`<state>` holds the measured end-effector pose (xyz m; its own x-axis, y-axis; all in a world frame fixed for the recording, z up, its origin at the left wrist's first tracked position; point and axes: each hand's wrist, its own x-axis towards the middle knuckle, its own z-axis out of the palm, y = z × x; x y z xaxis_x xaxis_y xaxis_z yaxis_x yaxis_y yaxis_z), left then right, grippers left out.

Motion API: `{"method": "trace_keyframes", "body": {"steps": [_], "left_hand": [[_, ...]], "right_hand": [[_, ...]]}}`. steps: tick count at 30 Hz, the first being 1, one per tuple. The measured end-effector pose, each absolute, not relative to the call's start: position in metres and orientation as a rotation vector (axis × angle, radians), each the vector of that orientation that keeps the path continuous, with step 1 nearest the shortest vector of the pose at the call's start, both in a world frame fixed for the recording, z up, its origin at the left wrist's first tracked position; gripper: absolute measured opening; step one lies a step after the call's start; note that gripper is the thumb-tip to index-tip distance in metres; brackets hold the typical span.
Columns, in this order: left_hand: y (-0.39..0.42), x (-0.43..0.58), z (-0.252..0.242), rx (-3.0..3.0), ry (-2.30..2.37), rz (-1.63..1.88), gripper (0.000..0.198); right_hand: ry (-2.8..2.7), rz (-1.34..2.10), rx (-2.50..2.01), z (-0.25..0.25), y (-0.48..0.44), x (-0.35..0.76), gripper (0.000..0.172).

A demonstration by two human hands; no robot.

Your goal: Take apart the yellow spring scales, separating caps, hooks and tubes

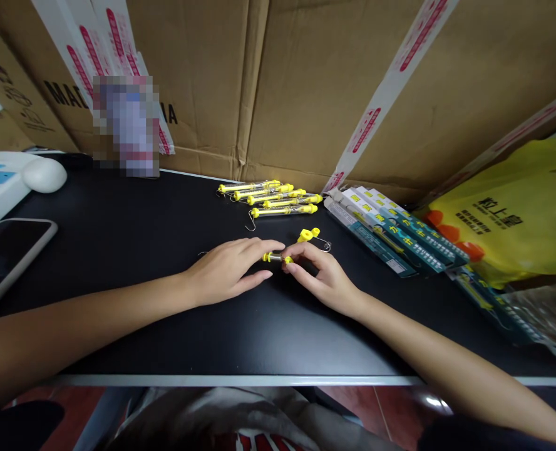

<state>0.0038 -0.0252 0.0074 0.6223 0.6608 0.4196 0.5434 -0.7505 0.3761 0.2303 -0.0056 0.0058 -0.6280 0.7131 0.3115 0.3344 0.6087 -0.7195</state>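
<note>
grey clothing sits nearest; beyond, yellow-ended rod lies crosswise; left hand half-covers it, grip unclear; right hand pinches its right-end cap.

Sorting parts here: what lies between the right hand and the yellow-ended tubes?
The head view shows small yellow pieces and a thin bent wire between the right hand and the tubes.

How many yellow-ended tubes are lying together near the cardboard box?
5: the back tube nearest the cardboard box, three middle tubes stepping rightward, and the front tube. Overlap might hide another.
</note>
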Motion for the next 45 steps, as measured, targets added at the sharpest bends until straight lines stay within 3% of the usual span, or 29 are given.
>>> {"method": "trace_keyframes", "body": {"steps": [4,17,33,45], "left_hand": [[-0.024,0.004,0.004,2.650,1.051,0.801,0.027],[-0.021,0.000,0.000,2.659,1.060,0.755,0.028],[-0.024,0.002,-0.003,2.650,0.951,0.881,0.013],[-0.022,0.000,-0.004,2.868,0.861,0.797,0.015]], "right_hand": [[-2.311,0.716,-0.782,0.007,-0.006,0.230,0.017],[-2.446,0.577,-0.826,0.003,-0.009,0.229,0.018],[-2.656,0.300,-0.851,0.008,-0.015,0.225,0.031],[-2.704,0.547,-0.827,0.010,-0.014,0.226,0.034]]}}
